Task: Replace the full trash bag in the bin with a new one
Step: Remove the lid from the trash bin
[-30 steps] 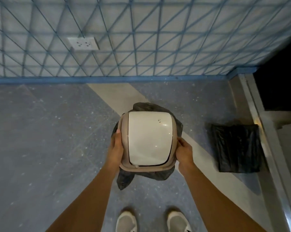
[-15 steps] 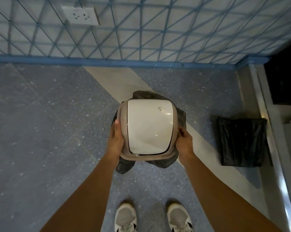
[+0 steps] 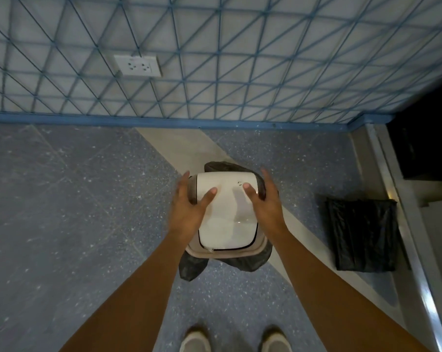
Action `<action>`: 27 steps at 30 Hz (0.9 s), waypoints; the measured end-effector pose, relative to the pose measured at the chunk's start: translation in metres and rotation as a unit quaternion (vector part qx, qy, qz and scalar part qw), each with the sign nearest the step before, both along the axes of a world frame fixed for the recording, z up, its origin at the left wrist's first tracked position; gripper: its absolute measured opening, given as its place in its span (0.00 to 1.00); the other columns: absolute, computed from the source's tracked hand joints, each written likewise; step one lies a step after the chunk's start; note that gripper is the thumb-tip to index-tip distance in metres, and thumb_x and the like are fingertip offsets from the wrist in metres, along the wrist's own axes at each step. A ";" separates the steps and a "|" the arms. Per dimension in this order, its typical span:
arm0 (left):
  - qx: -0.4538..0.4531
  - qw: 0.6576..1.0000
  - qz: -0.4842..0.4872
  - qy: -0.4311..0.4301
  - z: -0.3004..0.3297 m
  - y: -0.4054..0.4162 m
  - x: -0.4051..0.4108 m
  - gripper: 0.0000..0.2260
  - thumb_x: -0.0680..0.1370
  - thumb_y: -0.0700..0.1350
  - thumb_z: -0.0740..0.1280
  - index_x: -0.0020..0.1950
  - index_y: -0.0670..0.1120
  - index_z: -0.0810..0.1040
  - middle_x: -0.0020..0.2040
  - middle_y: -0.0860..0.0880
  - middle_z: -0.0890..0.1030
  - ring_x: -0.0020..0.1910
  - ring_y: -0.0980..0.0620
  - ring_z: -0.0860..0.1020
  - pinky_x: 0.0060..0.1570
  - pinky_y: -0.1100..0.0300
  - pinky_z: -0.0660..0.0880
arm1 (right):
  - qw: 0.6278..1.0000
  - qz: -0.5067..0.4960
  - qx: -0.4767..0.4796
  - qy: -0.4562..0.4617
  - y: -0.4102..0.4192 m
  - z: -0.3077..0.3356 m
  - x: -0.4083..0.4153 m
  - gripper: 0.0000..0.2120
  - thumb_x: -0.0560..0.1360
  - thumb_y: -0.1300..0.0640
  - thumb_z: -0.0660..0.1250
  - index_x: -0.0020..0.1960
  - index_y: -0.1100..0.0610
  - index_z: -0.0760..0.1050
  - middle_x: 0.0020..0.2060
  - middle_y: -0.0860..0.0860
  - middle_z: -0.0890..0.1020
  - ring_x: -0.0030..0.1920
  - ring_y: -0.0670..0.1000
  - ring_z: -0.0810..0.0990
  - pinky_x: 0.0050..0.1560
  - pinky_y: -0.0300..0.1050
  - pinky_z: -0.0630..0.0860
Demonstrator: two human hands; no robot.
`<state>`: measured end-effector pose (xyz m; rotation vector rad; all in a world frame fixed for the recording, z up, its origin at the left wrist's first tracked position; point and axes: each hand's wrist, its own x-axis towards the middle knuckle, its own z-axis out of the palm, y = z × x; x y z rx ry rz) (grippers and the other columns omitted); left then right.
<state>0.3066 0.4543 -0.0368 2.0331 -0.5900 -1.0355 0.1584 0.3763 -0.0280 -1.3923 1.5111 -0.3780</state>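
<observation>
I'm holding my left hand (image 3: 189,212) and right hand (image 3: 265,208) spread, grasping nothing, over the bin (image 3: 227,212) lid; the bin is standing on the floor (image 3: 75,212), folded bag (image 3: 362,235) lying nearby.

Floor left of the bin (image 3: 227,224) is wide open, nothing there back to the wall (image 3: 214,59). On the right a folded black bag (image 3: 364,235) lies near the floor's right edge, with a bare strip between it and the bin. Both hands (image 3: 189,209) (image 3: 265,207) hover spread over the lid.
</observation>
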 end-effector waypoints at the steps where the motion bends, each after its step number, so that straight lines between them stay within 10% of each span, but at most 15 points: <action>1: -0.002 1.000 -0.017 -0.008 -0.002 0.000 -0.003 0.39 0.70 0.65 0.67 0.75 0.59 0.52 0.75 0.51 0.62 0.72 0.47 0.65 0.69 0.44 0.65 | 0.999 0.029 -0.010 0.026 0.000 -0.001 0.003 0.37 0.71 0.34 0.62 0.75 0.43 0.54 0.75 0.49 0.61 0.73 0.54 0.61 0.71 0.57 0.63; 27: -0.145 0.961 0.120 -0.203 0.150 0.113 0.011 0.31 0.73 0.53 0.70 0.72 0.59 0.59 0.70 0.50 0.66 0.63 0.52 0.68 0.57 0.52 0.71 | 0.948 0.165 -0.269 -0.037 0.112 0.133 0.047 0.36 0.70 0.34 0.60 0.73 0.40 0.51 0.76 0.52 0.51 0.74 0.56 0.57 0.63 0.60 0.72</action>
